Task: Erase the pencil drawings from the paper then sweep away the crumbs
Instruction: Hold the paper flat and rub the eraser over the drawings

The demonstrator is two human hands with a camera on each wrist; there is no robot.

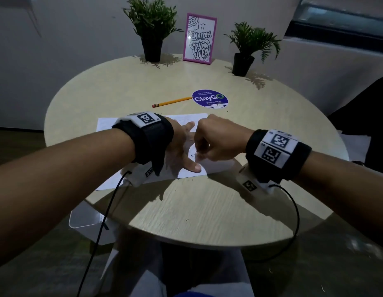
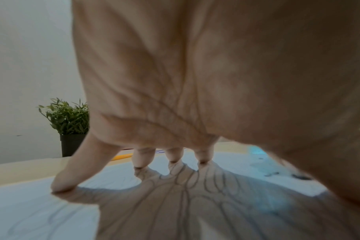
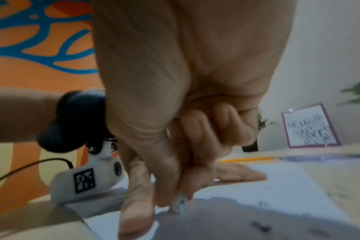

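My left hand (image 1: 182, 146) lies flat with fingers spread on the paper (image 1: 113, 123), fingertips (image 2: 62, 186) pressing the sheet to the desk (image 1: 197, 206), most likely so it cannot slide or crumple under the rubbing. My right hand (image 1: 218, 140), just beside the left, is curled into a fist-like grip that pinches a small, smudged eraser (image 3: 180, 205) between thumb and fingers, its tip down on the paper. Held short and upright like this, the eraser can probably be pushed hard on a small spot.

The paper sits on the near half of the desk, on my side of the round purple sticker (image 1: 209, 99). Looping pencil drawings (image 2: 195, 180) cross the sheet under my left palm, so I judge the erasing far from finished. A few dark crumbs (image 3: 260, 226) lie on the paper close to the eraser; more specks dot the desk nearer me.

A yellow pencil (image 1: 172, 102) lies idle beside the sticker, its tip touching the sticker's edge. Beyond the sticker, at the far rim of the desk, stand two black pots, each holding a leafy green plant (image 1: 152, 20), with a pink-framed picture (image 1: 200, 38) between them. A white bin-like container (image 1: 83, 217) shows below the desk's edge to my left; I cannot tell what is in it.
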